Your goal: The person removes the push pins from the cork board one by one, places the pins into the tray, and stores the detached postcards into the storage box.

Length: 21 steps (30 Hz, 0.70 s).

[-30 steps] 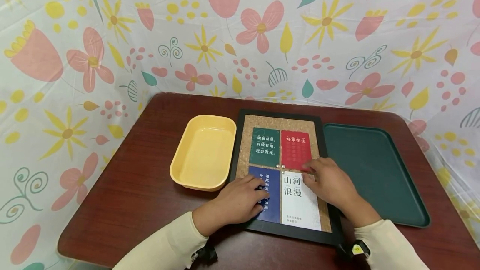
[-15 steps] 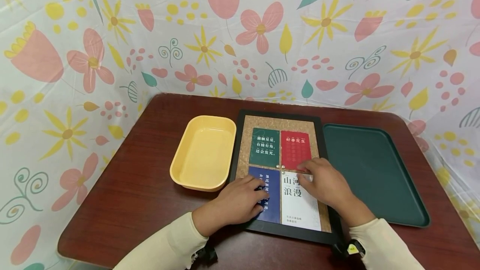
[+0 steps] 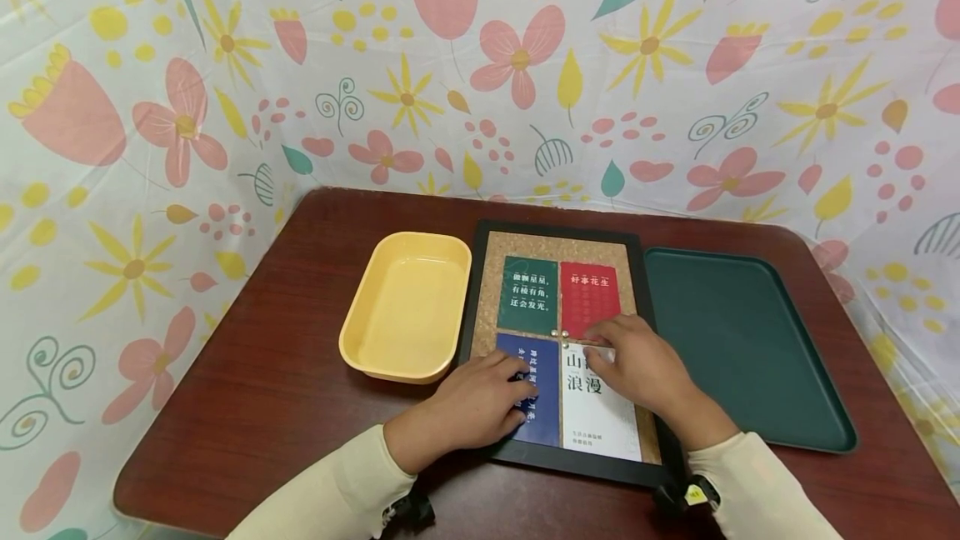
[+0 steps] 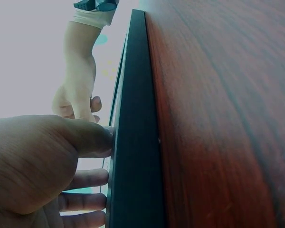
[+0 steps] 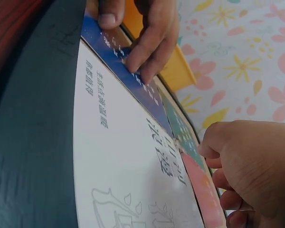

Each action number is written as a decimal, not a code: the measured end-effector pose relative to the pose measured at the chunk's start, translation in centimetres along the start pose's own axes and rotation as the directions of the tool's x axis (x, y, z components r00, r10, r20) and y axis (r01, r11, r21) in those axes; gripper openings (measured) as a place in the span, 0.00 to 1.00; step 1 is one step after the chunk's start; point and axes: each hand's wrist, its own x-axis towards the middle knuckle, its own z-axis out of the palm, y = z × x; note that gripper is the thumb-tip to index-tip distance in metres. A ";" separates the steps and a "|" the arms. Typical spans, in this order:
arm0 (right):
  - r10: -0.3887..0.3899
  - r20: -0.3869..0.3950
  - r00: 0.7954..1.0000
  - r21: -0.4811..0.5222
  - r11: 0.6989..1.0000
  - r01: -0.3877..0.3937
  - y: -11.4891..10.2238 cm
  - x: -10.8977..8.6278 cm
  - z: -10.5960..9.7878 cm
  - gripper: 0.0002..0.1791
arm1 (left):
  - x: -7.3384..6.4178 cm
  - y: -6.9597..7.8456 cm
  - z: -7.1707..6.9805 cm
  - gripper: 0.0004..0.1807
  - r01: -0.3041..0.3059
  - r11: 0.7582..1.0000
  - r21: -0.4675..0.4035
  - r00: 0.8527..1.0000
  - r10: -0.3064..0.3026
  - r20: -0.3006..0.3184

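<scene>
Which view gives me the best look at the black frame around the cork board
The head view: all four sides of the black frame show, though the left hand and right hand hide parts. The left wrist view shows mainly one side close up; the right wrist view, a blurred near stretch and thin far edge.

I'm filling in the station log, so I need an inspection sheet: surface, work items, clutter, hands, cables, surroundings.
Surface: dark reddish table with wood grain.
Work items: black-framed corkboard bearing four cards: green card upper left, red card upper right, blue card lower left, white card lower right; small shiny studs where they meet.
Clutter: nothing seen beyond the yellow tub left of the board and dark green tray right.
Hands: left hand rests on the blue card; right hand is at the red-white seam, contact unclear.
Cables: nothing seen.
Surroundings: flower-print cloth behind the table.
</scene>
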 end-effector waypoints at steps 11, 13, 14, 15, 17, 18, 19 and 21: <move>0.008 0.044 0.999 0.012 1.000 -0.009 -0.6 0.4 0.4 0.15 | 0.0 0.0 -0.1 0.16 0.003 1.000 0.006 1.000 -0.003 0.001; 0.003 0.047 0.999 0.013 1.000 -0.003 -0.6 0.4 0.5 0.16 | 0.0 0.0 -0.1 0.16 0.003 1.000 0.003 1.000 -0.003 -0.001; 0.000 0.048 0.999 0.012 1.000 -0.001 -0.7 0.4 0.5 0.16 | 0.0 0.1 -0.1 0.16 0.002 1.000 0.003 1.000 -0.002 -0.001; -0.002 0.049 0.999 0.013 1.000 0.001 -0.7 0.4 0.6 0.16 | 0.0 0.1 -0.1 0.16 0.002 1.000 0.002 1.000 -0.002 -0.001; -0.005 0.051 0.999 0.016 1.000 0.004 -0.8 0.4 0.7 0.16 | 0.0 0.1 -0.1 0.16 0.000 1.000 0.002 1.000 0.000 -0.002; -0.007 0.053 0.999 0.018 1.000 0.006 -0.8 0.4 0.7 0.16 | 0.0 0.1 -0.1 0.16 -0.002 1.000 0.002 1.000 0.002 -0.003; -0.006 0.054 0.999 0.018 1.000 0.006 -0.9 0.4 0.8 0.16 | 0.0 0.1 -0.1 0.16 -0.003 1.000 0.003 1.000 0.003 -0.003; -0.007 0.057 0.998 0.015 1.000 0.006 -1.0 0.4 0.8 0.16 | 0.0 0.1 0.0 0.16 -0.005 1.000 0.005 1.000 0.005 -0.005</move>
